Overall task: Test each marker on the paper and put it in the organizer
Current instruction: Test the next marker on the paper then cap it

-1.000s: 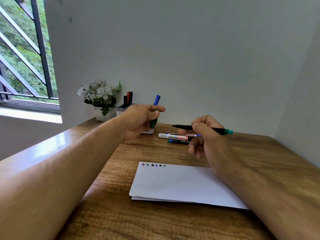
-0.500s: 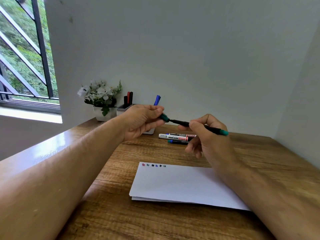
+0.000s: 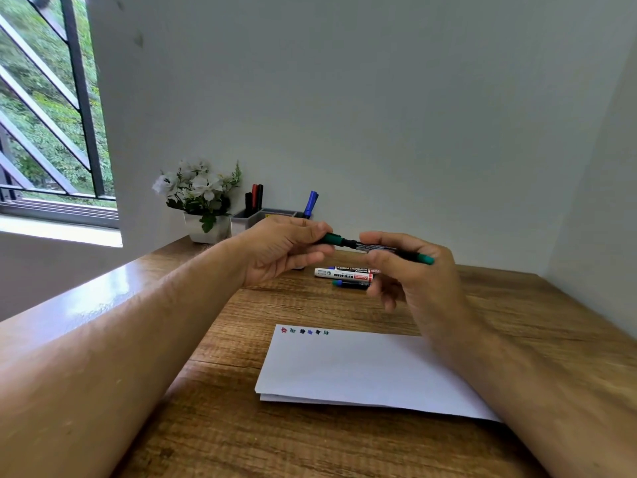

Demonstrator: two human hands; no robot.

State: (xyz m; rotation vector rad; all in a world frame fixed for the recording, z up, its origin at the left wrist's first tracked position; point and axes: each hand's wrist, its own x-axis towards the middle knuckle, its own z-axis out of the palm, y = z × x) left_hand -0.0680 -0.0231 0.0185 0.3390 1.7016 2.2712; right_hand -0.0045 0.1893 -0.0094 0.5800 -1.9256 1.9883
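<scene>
My right hand (image 3: 413,274) holds a black marker with a green end (image 3: 396,251) level above the table. My left hand (image 3: 282,250) pinches its green cap (image 3: 332,239), which sits on the marker's tip. A white sheet of paper (image 3: 362,370) lies on the table in front of me, with several small colour marks (image 3: 305,331) along its far left edge. Three markers (image 3: 344,274) lie side by side behind my hands. The grey organizer (image 3: 272,215) stands by the wall with red, black and blue markers upright in it.
A white pot of white flowers (image 3: 201,201) stands left of the organizer. The wooden table (image 3: 275,443) fits into a corner, with walls behind and at the right. A barred window is at the far left.
My left hand brought the green cap from beside the organizer to the marker's tip and pushed it on. My right hand moved the marker slightly left to meet it.
</scene>
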